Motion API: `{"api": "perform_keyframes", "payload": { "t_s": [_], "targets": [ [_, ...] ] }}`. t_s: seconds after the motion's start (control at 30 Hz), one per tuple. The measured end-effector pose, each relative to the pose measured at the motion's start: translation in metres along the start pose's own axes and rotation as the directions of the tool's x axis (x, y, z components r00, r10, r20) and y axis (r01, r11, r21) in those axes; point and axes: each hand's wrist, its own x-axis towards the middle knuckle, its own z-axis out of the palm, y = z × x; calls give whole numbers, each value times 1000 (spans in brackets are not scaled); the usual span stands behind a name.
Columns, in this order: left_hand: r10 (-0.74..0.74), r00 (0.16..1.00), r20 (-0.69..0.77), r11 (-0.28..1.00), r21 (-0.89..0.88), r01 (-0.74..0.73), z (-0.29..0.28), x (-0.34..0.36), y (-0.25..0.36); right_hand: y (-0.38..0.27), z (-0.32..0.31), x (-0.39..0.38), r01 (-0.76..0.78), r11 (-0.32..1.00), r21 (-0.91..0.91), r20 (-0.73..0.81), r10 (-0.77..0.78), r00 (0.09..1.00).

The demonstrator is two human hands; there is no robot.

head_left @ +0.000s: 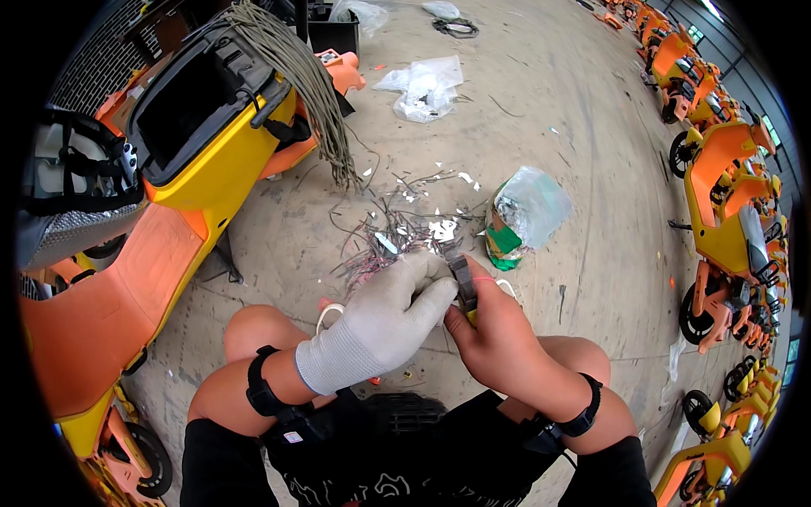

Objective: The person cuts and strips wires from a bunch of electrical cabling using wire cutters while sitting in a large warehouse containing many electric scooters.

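Observation:
My left hand point(380, 308), in a pale grey knit glove, is closed in a pinch above a heap of dark wire scraps point(372, 245). Whatever lies between its fingers is hidden. My bare right hand point(507, 329) wraps round a narrow dark grey, notched piece point(462, 280), which stands between the two hands. A bit of yellow shows under it by the right thumb; its exact kind is unclear. A thin red wire point(483, 278) runs across the right index finger. Both hands nearly touch, in front of my bent knees.
White scraps point(442, 230) lie among the wire bits. Right of the heap stands a clear plastic bag point(532, 207) with a green part. A yellow-orange scooter point(211, 160), draped with a bundle of cables point(296, 76), is at left. Rows of scooters point(718, 177) line the right side.

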Motion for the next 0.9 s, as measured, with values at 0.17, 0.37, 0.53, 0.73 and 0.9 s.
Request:
{"api": "perform_keyframes", "payload": {
  "t_s": [0.17,0.37,0.53,0.73,0.9],
  "targets": [
    [-39,999,29,999,5,39,-2,1,4,-7,-5,1,-72,997,-42,43,74,996],
    [-67,997,50,996,-64,70,-1,3,1,-5,-6,1,-15,996,-87,8,16,1000],
    [-25,997,71,1000,13,24,-6,1,8,-6,-11,2,13,998,-54,43,-10,999],
    [40,999,35,994,-107,-36,-4,-6,5,-12,-14,-5,-59,998,34,103,56,993],
    [-32,997,75,974,-222,48,-4,-12,8,-20,-25,-5,-147,978,146,253,106,962]
  ]
}}
